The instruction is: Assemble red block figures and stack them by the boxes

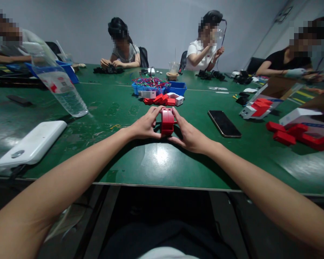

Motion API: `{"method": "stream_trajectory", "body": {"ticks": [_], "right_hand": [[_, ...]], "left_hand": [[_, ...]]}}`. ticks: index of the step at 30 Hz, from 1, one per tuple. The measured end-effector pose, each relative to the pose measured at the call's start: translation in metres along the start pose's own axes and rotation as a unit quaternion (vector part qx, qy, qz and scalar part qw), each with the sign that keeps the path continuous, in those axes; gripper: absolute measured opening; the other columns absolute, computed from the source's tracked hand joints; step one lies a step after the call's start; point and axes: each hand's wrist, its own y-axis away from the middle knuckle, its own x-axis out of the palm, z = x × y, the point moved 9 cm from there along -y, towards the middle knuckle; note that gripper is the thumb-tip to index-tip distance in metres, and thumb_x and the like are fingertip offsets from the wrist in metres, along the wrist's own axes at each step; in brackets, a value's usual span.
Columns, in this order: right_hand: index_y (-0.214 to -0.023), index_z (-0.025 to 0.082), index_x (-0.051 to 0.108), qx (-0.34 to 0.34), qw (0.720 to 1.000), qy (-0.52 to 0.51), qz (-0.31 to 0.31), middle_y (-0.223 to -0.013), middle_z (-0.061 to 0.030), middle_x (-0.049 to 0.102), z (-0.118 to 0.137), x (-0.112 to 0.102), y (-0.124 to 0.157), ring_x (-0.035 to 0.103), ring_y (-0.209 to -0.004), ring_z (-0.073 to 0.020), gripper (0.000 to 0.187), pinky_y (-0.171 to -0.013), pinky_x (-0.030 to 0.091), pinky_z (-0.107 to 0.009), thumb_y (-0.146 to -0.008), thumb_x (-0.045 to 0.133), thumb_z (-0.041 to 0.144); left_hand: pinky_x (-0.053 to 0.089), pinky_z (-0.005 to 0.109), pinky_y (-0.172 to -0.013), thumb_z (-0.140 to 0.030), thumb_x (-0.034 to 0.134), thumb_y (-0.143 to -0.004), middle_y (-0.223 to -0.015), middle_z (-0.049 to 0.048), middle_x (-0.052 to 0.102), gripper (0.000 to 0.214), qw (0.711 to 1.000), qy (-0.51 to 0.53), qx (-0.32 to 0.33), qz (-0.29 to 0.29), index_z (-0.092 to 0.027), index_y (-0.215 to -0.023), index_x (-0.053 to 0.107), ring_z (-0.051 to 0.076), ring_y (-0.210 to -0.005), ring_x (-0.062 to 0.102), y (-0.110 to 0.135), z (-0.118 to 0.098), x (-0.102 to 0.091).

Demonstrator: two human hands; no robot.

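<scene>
Between my two hands, just above or on the green table (pixel 129 158), is a small red plastic housing (pixel 167 122) with a rounded body. My left hand (pixel 148 124) grips its left side, thumb low and fingers at the top. From the other side my right hand (pixel 187 131) closes on it the same way, fingertips at its upper right edge and thumb near the bottom. Directly beyond lies a group of red plastic parts (pixel 160 99) with white box-shaped parts (pixel 148 94) among them.
Blue bins (pixel 178 87) stand behind, one heaped with coloured wires (pixel 151 82). A phone (pixel 224 123) lies right, near more red parts (pixel 302 135). Left are a white power bank (pixel 34 142) and a tilted water bottle (pixel 62 88). Several people sit across the table.
</scene>
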Motion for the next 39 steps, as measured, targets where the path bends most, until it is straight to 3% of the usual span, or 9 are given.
{"method": "stream_trajectory", "body": {"ticks": [5,10,14,16,18,19,28,35,39], "right_hand": [[-0.156,0.022,-0.009,0.102,0.986,-0.128,0.023,-0.149,-0.0169,0.045,-0.014,0.004,0.000,0.049,-0.133,-0.0305,0.088,-0.110,0.036,-0.057,-0.094,0.048,0.048],[-0.157,0.019,0.005,0.174,0.949,-0.262,-0.014,-0.150,-0.0129,0.044,-0.026,0.003,0.000,0.046,-0.136,-0.0278,0.085,-0.115,0.033,-0.049,-0.093,0.045,0.058],[-0.155,0.021,0.017,0.208,0.910,-0.358,-0.037,-0.137,-0.0108,0.056,-0.031,0.007,0.000,0.055,-0.125,-0.0259,0.084,-0.108,0.043,-0.045,-0.089,0.054,0.057],[-0.152,0.021,0.024,0.212,0.897,-0.385,-0.045,-0.129,-0.0104,0.061,-0.032,0.008,-0.001,0.060,-0.116,-0.0251,0.080,-0.101,0.048,-0.043,-0.087,0.058,0.055],[-0.147,0.022,0.030,0.203,0.894,-0.396,-0.049,-0.120,-0.0093,0.065,-0.030,0.008,-0.002,0.063,-0.109,-0.0238,0.076,-0.095,0.052,-0.041,-0.085,0.061,0.054],[-0.146,0.023,0.032,0.196,0.895,-0.398,-0.049,-0.116,-0.0085,0.066,-0.028,0.008,-0.002,0.064,-0.106,-0.0231,0.074,-0.093,0.053,-0.040,-0.085,0.062,0.053],[-0.133,0.026,0.040,0.176,0.892,-0.411,-0.061,-0.095,-0.0026,0.069,-0.021,0.007,-0.002,0.068,-0.087,-0.0199,0.064,-0.076,0.056,-0.034,-0.081,0.068,0.050],[-0.132,0.025,0.039,0.183,0.885,-0.422,-0.076,-0.096,-0.0036,0.071,-0.020,0.005,-0.003,0.070,-0.088,-0.0209,0.068,-0.077,0.057,-0.033,-0.078,0.070,0.051],[-0.133,0.025,0.039,0.181,0.897,-0.394,-0.086,-0.093,-0.0036,0.070,-0.020,0.003,-0.002,0.070,-0.086,-0.0212,0.070,-0.075,0.057,-0.034,-0.077,0.071,0.053]], "left_hand": [[0.054,0.032,-0.068,-0.045,0.079,-0.063,-0.134,0.0161,0.036,0.104,0.999,0.007,0.032,-0.021,-0.025,-0.147,0.022,0.015,-0.081,0.053,0.000,-0.009,-0.002],[0.053,0.035,-0.074,-0.042,0.081,-0.065,-0.140,0.0157,0.035,0.100,0.998,0.031,0.044,-0.034,-0.028,-0.147,0.026,0.015,-0.081,0.054,0.001,-0.020,-0.002],[0.052,0.036,-0.082,-0.051,0.083,-0.061,-0.140,0.0151,0.044,0.104,0.984,0.178,0.025,-0.004,-0.029,-0.146,0.027,0.019,-0.089,0.060,-0.002,-0.024,0.008],[0.050,0.038,-0.090,-0.059,0.072,-0.074,-0.133,0.0141,0.054,0.089,0.960,0.280,-0.003,0.014,-0.025,-0.145,0.030,0.023,-0.103,0.062,-0.003,-0.026,0.014],[0.047,0.037,-0.095,-0.064,0.055,-0.085,-0.128,0.0135,0.058,0.068,0.939,0.341,-0.044,-0.009,-0.020,-0.136,0.043,0.025,-0.115,0.058,-0.005,-0.025,0.014],[0.047,0.036,-0.096,-0.062,0.055,-0.086,-0.128,0.0131,0.059,0.064,0.935,0.350,-0.061,-0.018,-0.018,-0.132,0.048,0.025,-0.116,0.057,-0.006,-0.025,0.014],[0.048,0.026,-0.068,-0.047,0.076,-0.070,-0.091,0.0047,0.067,0.060,0.885,0.431,-0.167,-0.050,-0.011,-0.115,0.058,0.014,-0.075,0.061,-0.006,-0.017,0.014],[0.044,0.024,-0.062,-0.048,0.079,-0.067,-0.080,0.0004,0.065,0.066,0.861,0.462,-0.200,-0.068,-0.014,-0.116,0.051,0.010,-0.063,0.058,-0.002,-0.009,0.019],[0.044,0.025,-0.065,-0.046,0.081,-0.065,-0.086,0.0040,0.066,0.063,0.868,0.453,-0.186,-0.089,-0.011,-0.111,0.056,0.011,-0.068,0.059,-0.004,-0.007,0.017]]}}
